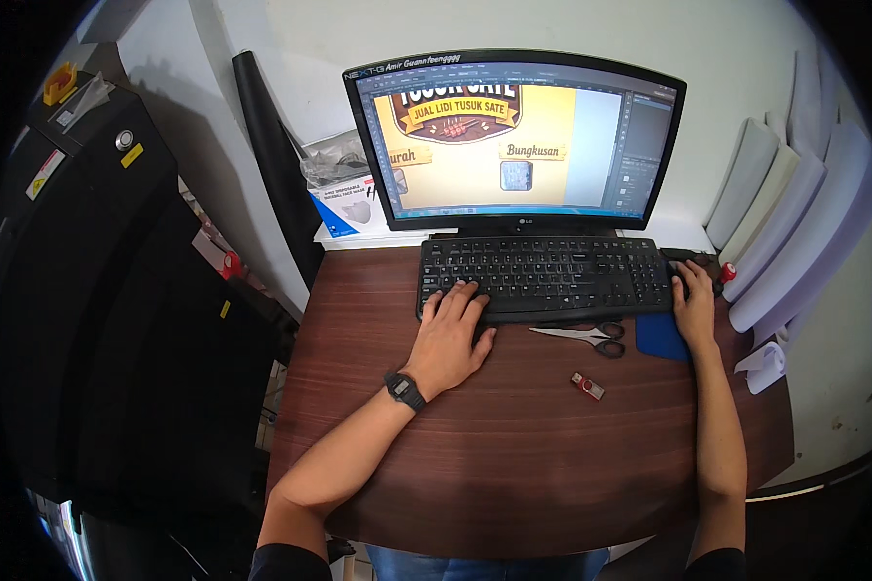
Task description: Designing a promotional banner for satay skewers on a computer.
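My left hand (pixel 451 339) lies over the lower left corner of a black keyboard (pixel 552 276), its fingers spread on the keys and its thumb off the front edge. A black digital watch (pixel 404 389) is on that wrist. To the right of the keyboard, my right hand (pixel 693 302) is closed over a dark computer mouse, mostly hidden beneath it. A blue mouse pad (pixel 657 336) shows beside that hand. Behind the keyboard stands a black monitor (pixel 591 126), its screen showing a yellow and brown banner design in an editing program.
Scissors (pixel 596 335) with black handles and a red USB stick (pixel 587 386) lie on the brown wooden desk (pixel 513 465). A face mask box (pixel 347 208) stands left of the monitor. Pale rolls (pixel 794 213) lean at the right; a large black machine (pixel 97 290) stands at the left.
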Tool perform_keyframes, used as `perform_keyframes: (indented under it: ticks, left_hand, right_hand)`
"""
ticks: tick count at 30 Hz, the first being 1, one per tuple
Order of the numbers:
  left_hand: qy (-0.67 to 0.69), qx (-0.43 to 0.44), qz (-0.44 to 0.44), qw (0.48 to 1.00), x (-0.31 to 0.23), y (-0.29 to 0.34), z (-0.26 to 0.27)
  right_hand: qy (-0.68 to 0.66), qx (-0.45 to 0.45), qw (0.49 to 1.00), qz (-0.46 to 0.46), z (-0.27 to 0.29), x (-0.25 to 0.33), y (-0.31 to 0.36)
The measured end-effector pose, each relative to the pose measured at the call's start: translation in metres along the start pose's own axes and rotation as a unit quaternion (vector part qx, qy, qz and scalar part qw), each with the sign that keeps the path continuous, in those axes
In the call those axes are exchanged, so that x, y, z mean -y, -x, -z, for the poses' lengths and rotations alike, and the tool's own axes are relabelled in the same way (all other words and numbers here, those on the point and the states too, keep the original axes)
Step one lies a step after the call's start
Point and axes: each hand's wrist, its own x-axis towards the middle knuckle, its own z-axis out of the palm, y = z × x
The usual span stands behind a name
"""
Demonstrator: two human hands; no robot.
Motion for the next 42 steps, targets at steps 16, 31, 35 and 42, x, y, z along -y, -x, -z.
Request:
perform_keyframes:
  ticks: [16,31,35,42]
  left_hand:
    - [0.000,0.000,-0.004,1.000,-0.001,0.000,0.001]
    - [-0.052,0.030,-0.069,0.996,-0.005,-0.011,0.007]
    - [-0.033,0.045,-0.098,0.994,-0.003,-0.018,0.010]
    - [0.025,-0.012,-0.073,0.997,-0.009,-0.016,0.011]
  right_hand:
    - [-0.019,-0.009,1.000,-0.003,0.001,0.002,0.002]
    - [-0.034,-0.015,0.999,-0.013,-0.001,0.005,-0.001]
    - [-0.038,-0.018,0.999,-0.012,0.000,0.009,0.000]
    - [-0.029,-0.018,0.999,-0.024,0.004,0.010,0.002]
